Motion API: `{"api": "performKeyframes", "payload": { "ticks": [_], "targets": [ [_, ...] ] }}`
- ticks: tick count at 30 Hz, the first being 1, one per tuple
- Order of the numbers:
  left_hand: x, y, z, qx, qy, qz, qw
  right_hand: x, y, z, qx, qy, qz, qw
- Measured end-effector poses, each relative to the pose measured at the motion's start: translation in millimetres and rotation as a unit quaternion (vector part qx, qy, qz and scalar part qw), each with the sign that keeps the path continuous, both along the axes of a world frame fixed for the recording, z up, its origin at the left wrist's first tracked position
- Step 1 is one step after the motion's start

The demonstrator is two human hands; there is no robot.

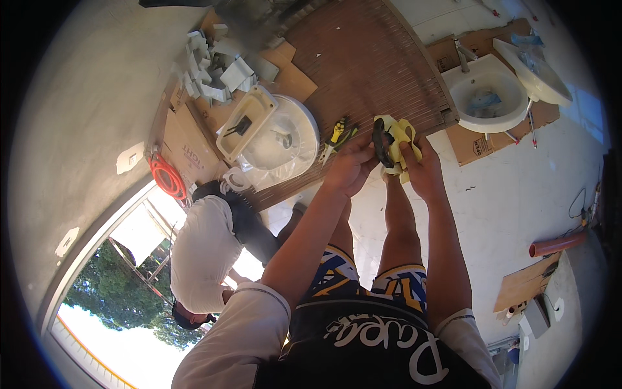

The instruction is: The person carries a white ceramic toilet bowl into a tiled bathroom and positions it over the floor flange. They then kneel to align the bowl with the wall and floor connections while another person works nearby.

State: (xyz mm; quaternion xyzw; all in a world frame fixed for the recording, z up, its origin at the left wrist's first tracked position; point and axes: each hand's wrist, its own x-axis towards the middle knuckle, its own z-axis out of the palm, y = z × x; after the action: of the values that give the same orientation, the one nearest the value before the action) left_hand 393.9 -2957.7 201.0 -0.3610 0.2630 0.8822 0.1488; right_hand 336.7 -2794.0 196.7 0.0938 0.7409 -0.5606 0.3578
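washbasin of white ceramic (497, 76) holds crumpled blue plastic (484, 102); left hand (353, 166) grips a curved black piece (378, 144), details unclear, right hand (422, 172) pinches crumpled yellow wrapping (403, 133)

The person has one left hand (352, 167) and one right hand (424, 172), with one dark curved piece (378, 144) and one crumpled yellow piece (405, 132) between them. Around them are one co-worker (201, 253), one coil of red hose (164, 176), one reddish pipe (558, 244), one faucet (462, 58), and two white ceramic fixtures (503, 121) at the right. The heaped pale offcuts (237, 73) overlap too much to count.
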Motion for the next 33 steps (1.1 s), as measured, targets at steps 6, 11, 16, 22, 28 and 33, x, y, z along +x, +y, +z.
{"api": "performKeyframes", "payload": {
  "ticks": [6,11,16,22,28,33],
  "targets": [
    [0.9,-22.9,-14.7,0.056,0.006,0.051,0.997,-17.9,-22.0,-15.0,0.006,0.047,0.078,0.996],
    [1.5,-67.0,-24.1,0.014,-0.027,0.092,0.995,-39.7,-68.1,-37.6,0.127,0.047,0.087,0.987],
    [11.7,-138.8,-26.7,-0.026,0.004,0.117,0.993,-73.8,-135.2,-66.5,0.18,0.061,0.03,0.981],
    [29.5,-229.8,-13.2,-0.065,-0.014,0.242,0.968,-88.6,-265.4,-87.4,0.172,0.254,0.308,0.901],
    [41.4,-315.6,-8.8,-0.108,-0.014,0.312,0.944,-97.6,-420.9,-107.0,0.035,0.313,0.394,0.863],
    [47.3,-359.0,-27.7,-0.151,-0.029,0.313,0.937,-110.0,-498.0,-110.2,-0.049,0.402,0.3,0.864]
  ]
}}
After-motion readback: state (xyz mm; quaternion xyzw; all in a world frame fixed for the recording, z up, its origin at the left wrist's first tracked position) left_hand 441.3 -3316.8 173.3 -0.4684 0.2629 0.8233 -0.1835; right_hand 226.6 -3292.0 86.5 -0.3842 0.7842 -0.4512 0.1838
